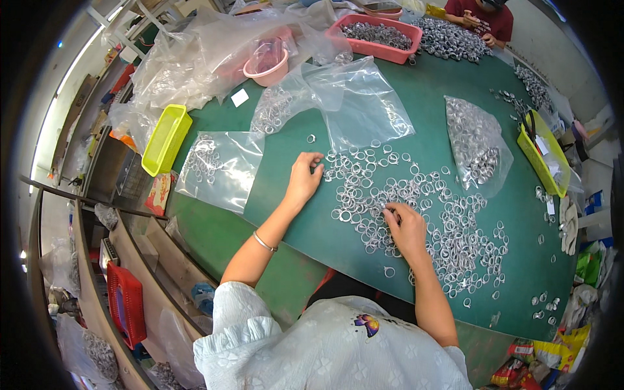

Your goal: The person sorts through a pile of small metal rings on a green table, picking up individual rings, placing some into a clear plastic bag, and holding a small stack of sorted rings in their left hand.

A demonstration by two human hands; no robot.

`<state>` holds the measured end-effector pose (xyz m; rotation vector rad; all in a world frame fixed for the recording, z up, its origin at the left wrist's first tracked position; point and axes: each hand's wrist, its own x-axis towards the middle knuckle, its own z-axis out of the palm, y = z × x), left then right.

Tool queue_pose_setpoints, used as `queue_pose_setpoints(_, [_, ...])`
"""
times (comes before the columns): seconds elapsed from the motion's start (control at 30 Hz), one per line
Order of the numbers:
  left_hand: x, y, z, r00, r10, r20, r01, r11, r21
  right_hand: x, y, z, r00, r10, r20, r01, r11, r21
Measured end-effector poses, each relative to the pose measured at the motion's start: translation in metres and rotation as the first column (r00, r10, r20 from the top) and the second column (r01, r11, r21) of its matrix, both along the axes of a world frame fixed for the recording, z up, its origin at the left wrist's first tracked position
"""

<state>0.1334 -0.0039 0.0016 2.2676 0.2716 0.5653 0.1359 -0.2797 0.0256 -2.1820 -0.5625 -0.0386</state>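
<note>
Many small silvery metal rings with a little tab, like clamps, lie loose on the green table (299,227); the main spread of metal rings (456,250) reaches right and toward me. My left hand (305,179) is at the left edge of this spread, its fingers curled and drawn together; whatever they hold is hidden. Over the middle of the rings is my right hand (407,231), thumb and fingertips pinched on a metal ring. One single ring (311,138) lies just beyond my left hand. To the left, a flat clear bag (237,175) contains some rings.
Beyond my hands lies an open clear bag (364,104); a fuller bag of rings (478,146) sits right. Yellow baskets (166,140) flank the table. A pink tub (380,49) of rings stands at the back, near another person (497,23). Shelving (146,266) is at left.
</note>
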Motion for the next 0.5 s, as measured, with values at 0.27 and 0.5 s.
queue_pose_setpoints(0.27, [-0.010,-0.010,0.010,0.999,0.026,0.027,-0.022,0.993,-0.114,0.006,-0.001,-0.003,0.995,-0.091,-0.027,0.095,0.980,0.176])
queue_pose_setpoints(0.5, [0.025,0.023,0.028,0.928,0.277,0.251,-0.311,0.944,0.108,0.025,-0.017,-0.005,0.487,0.682,-0.545,0.389,0.390,0.835])
